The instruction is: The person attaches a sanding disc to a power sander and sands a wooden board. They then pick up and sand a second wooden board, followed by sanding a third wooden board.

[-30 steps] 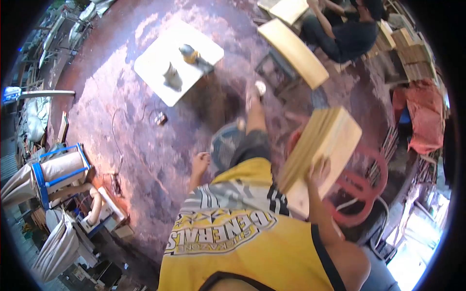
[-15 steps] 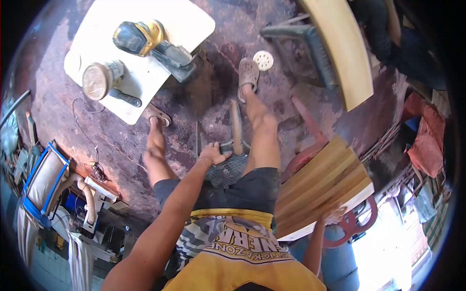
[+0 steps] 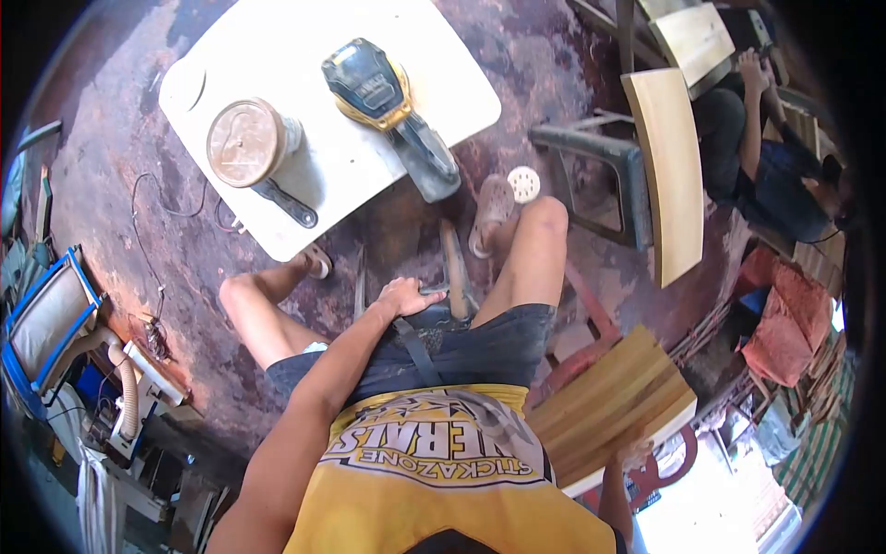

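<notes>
Our left hand (image 3: 404, 297) presses palm-down on the seat (image 3: 445, 319) between our thighs, fingers together, thumb out. Our right hand (image 3: 633, 453) touches the near edge of the boards (image 3: 604, 397), beside our right hip; we can't tell its grip. Beyond our left hand, the sander (image 3: 373, 85) and jar (image 3: 244, 143) rest on the table (image 3: 318, 55).

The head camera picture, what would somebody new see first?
Probably the bright white table, up left of the middle, with a black and yellow power tool and a brown-topped tub on it. Next comes the yellow shirt at the bottom. Then maybe the striped wood at the right hand, low on the right.
</notes>
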{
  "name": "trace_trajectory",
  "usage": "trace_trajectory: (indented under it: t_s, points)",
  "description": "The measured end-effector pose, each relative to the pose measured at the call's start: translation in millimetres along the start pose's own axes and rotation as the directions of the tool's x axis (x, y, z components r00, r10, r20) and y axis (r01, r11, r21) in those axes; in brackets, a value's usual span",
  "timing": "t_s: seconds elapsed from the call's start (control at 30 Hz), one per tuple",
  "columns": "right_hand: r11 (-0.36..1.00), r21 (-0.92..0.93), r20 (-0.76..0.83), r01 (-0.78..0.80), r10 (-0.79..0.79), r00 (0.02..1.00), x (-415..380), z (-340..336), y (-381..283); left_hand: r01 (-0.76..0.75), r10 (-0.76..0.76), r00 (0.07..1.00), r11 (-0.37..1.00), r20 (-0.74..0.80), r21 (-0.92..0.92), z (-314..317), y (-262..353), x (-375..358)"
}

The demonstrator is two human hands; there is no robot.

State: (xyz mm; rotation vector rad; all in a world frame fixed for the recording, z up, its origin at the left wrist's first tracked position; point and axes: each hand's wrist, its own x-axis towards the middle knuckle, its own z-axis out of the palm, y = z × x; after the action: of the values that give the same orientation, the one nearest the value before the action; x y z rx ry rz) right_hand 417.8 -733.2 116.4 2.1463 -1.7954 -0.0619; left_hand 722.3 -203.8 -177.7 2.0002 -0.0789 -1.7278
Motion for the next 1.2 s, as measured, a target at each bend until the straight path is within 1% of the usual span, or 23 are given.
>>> trace_trajectory:
  t_s: [0.07,0.13,0.2,0.23,0.27,0.3,0.37,0.4,0.43,0.47,0.5,0.57,0.67,0.73,0.8,0.83,0.9,0.97,1.0,1.03,1.07,1.1,1.2]
  points:
    - [0.999,0.021,0.0,0.037,-0.037,0.999,7,9,13,0.059,-0.059,0.998,0.998,0.007,-0.032,-13,-5,6]
    - [0.992,0.074,0.049,0.099,-0.102,0.994,14,12,24,0.053,-0.059,0.995,0.995,-0.078,-0.08,-11,-13,15]
    - [0.968,0.25,0.021,-0.004,-0.001,1.0,-2,4,-1,-0.035,0.026,0.998,0.989,-0.065,-0.142,-15,-18,25]
    - [0.958,0.277,-0.016,0.074,-0.073,0.997,12,29,15,-0.146,0.12,0.975,0.98,-0.19,-0.134,-3,-32,39]
    - [0.951,0.268,-0.052,0.157,-0.148,0.988,19,22,36,-0.196,0.168,0.968,0.97,-0.186,-0.147,-7,-30,26]
    - [0.96,0.235,-0.038,0.151,-0.147,0.988,22,-2,67,-0.18,0.157,0.976,0.971,-0.152,-0.154,26,-36,10]
    - [0.994,0.102,0.033,-0.035,0.032,0.999,15,-8,19,-0.172,0.087,0.911,0.968,-0.402,-0.18,11,-37,36]
    - [0.934,0.122,-0.161,0.336,-0.316,0.935,58,40,80,-0.161,0.038,0.882,0.961,-0.47,-0.225,13,-42,41]
    - [0.853,0.501,-0.117,0.144,-0.098,0.988,77,52,88,-0.154,0.014,0.882,0.953,-0.471,-0.26,5,-46,50]
    - [0.632,0.773,0.012,-0.061,0.082,0.997,84,50,101,-0.133,-0.019,0.895,0.942,-0.445,-0.308,12,-51,50]
    - [0.621,0.776,0.036,-0.107,0.125,0.991,83,51,106,-0.152,-0.001,0.899,0.936,-0.437,-0.316,14,-54,41]
    - [0.772,0.627,-0.003,-0.1,0.13,0.991,76,57,108,-0.215,0.089,0.877,0.951,-0.472,-0.221,3,-67,22]
    - [0.837,0.537,-0.048,-0.102,0.151,0.987,74,61,112,-0.183,0.05,0.717,0.976,-0.695,-0.118,5,-84,-10]
    - [0.868,0.483,-0.098,-0.117,0.186,0.978,76,61,113,-0.176,-0.043,0.606,0.966,-0.794,-0.187,-1,-91,-20]
    - [0.889,0.446,-0.199,-0.108,0.216,0.956,78,59,106,-0.385,-0.102,0.462,0.872,-0.881,-0.303,-15,-72,-34]
    - [0.886,0.458,-0.294,-0.07,0.225,0.929,75,55,96,-0.44,-0.075,0.382,0.862,-0.921,-0.253,-24,-67,-41]
    - [0.843,0.516,-0.529,0.153,0.173,0.831,65,44,57,-0.477,-0.064,0.225,0.863,-0.972,-0.167,-43,-59,-62]
    - [0.608,0.626,-0.625,0.489,0.016,0.781,38,24,-25,-0.404,-0.136,0.074,0.902,-0.988,-0.155,-62,-64,-67]
    - [0.405,0.702,-0.604,0.586,-0.099,0.791,18,15,-75,-0.397,-0.196,0.111,0.89,-0.974,-0.224,-77,-73,-73]
    - [0.145,0.703,-0.639,0.696,-0.3,0.708,0,13,-127,-0.275,-0.212,0.001,0.94,-0.977,-0.204,-92,-79,-74]
    - [0.071,0.756,-0.572,0.651,-0.411,0.71,-67,-45,-205,-0.152,-0.219,-0.107,0.968,-0.97,-0.202,-104,-84,-72]
    - [-0.081,0.754,-0.615,0.652,-0.438,0.656,-89,-37,-261,-0.129,-0.285,-0.098,0.954,-0.953,-0.272,-118,-90,-70]
    - [-0.409,0.623,-0.713,0.667,-0.648,0.269,-201,-94,-410,-0.043,-0.398,-0.077,0.917,-0.914,-0.396,-145,-105,-53]
